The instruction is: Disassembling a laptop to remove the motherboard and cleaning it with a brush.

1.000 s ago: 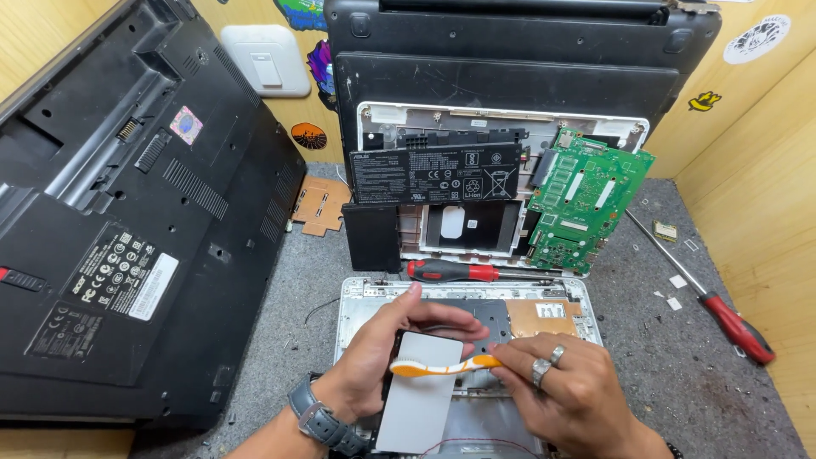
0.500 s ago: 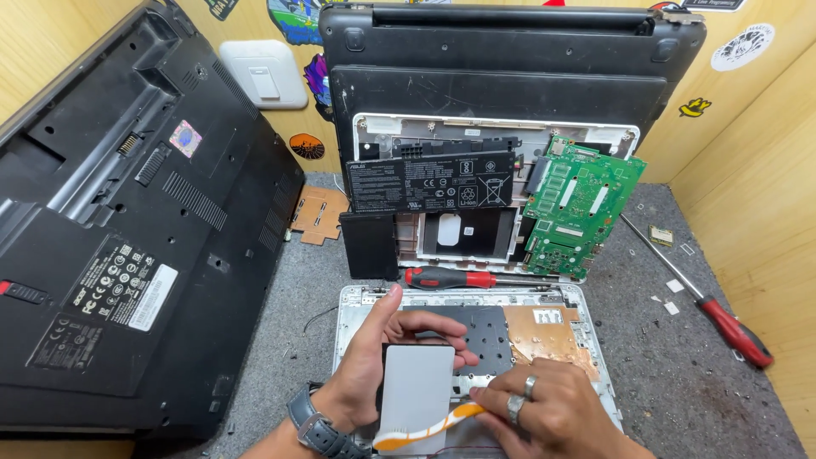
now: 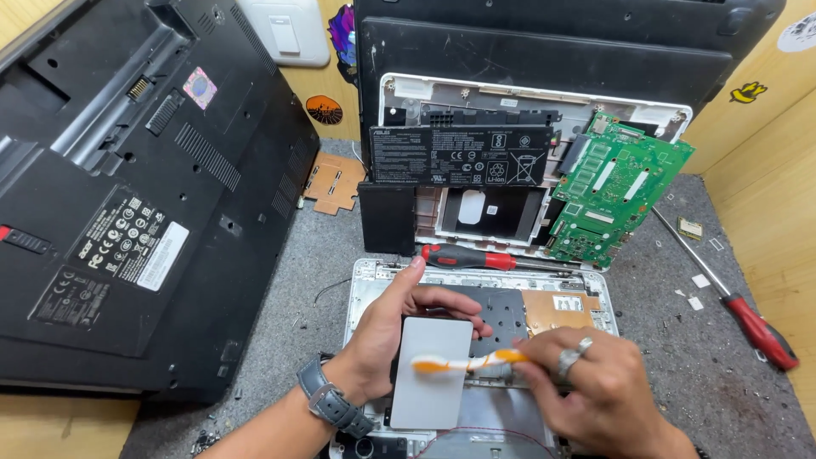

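Low in the frame, my left hand [image 3: 387, 336] grips the grey pad [image 3: 431, 372]; my right hand [image 3: 595, 387] pinches an orange toothbrush [image 3: 463, 364] across it.

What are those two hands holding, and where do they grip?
The left hand grips a grey panel by its left edge; the right hand holds an orange-and-white brush by its handle end.

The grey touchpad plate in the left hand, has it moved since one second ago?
Yes. The grey plate now stands higher, over the open laptop shell, nearer the red screwdriver.

Laptop repair workshop: opened laptops [image 3: 127, 195], bare circuit board [image 3: 612, 191], screwdrivers [image 3: 466, 256].
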